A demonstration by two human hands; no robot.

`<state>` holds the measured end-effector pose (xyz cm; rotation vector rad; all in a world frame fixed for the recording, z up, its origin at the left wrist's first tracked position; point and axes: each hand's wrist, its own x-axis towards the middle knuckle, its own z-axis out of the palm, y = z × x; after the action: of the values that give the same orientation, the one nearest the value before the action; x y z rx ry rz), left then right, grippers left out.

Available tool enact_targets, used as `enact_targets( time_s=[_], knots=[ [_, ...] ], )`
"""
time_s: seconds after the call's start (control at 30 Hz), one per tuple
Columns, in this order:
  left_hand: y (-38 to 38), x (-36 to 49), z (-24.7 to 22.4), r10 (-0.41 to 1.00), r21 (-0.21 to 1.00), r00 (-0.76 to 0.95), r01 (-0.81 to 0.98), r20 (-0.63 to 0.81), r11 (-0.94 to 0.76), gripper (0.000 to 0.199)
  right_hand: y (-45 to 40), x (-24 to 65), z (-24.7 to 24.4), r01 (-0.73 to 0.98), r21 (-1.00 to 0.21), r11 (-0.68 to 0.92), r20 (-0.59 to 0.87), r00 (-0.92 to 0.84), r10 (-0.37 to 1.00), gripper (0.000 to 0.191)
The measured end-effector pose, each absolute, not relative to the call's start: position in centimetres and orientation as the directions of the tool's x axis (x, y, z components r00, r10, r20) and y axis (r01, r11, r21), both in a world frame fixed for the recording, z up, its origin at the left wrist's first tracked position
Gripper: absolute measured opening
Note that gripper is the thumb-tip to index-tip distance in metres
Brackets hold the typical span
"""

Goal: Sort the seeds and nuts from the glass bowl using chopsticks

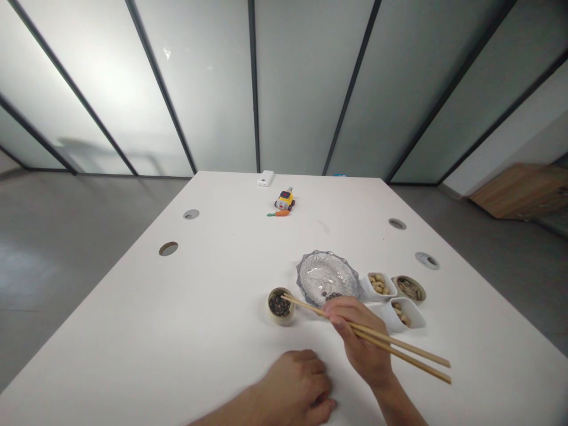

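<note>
A pair of wooden chopsticks [399,349] is held in my right hand [361,340]. Their tips reach into a small round bowl [281,319] of dark seeds [279,306]. Behind my right hand stands a scalloped clear glass dish [326,272], with a few dark seeds at its near side. My left hand [299,384] rests on the table in front of the small bowl, its fingers curled in; whether anything is inside them is hidden.
Two white bowls, one [379,296] behind the other [417,319], hold nuts, beside a round bowl [419,290] of striped seeds. Farther back on the white table [213,284] are a toy car [285,200], a toy carrot [279,213] and a white box [265,178].
</note>
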<state>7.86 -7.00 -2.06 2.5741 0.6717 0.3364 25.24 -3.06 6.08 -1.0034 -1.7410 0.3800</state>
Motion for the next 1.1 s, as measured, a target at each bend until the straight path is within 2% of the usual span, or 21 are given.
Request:
enact_targets(
  time_s=[0.17, 0.3, 0.53, 0.9, 1.1],
  knots=[
    [-7.0, 7.8, -1.9, 0.5, 0.488, 0.856, 0.383, 0.133, -0.785, 0.025, -2.1, 27.7, 5.8, 0.615, -0.591, 0.523, 0.671, 0.016, 0.741, 0.022],
    [-6.9, 7.8, -1.5, 0.496, 0.468, 0.862, 0.398, 0.104, -0.789, 0.026, -1.4, 29.9, 5.2, 0.712, -0.522, 0.469, 0.625, -0.055, 0.779, 0.024],
    [-6.8, 7.7, -1.5, 0.487, 0.477, 0.868, 0.391, 0.092, -0.787, 0.025, -1.1, 30.8, 4.7, 0.731, -0.53, 0.43, 0.489, -0.151, 0.859, 0.031],
    [-6.8, 7.7, -1.5, 0.486, 0.489, 0.87, 0.39, 0.08, -0.78, 0.026, -1.0, 31.0, 5.2, 0.745, -0.509, 0.431, 0.459, -0.189, 0.868, 0.033],
    [-6.8, 7.8, -1.4, 0.484, 0.497, 0.872, 0.391, 0.069, -0.775, 0.024, -1.2, 31.9, 4.9, 0.768, -0.479, 0.425, 0.51, -0.15, 0.847, 0.032]
  ],
)
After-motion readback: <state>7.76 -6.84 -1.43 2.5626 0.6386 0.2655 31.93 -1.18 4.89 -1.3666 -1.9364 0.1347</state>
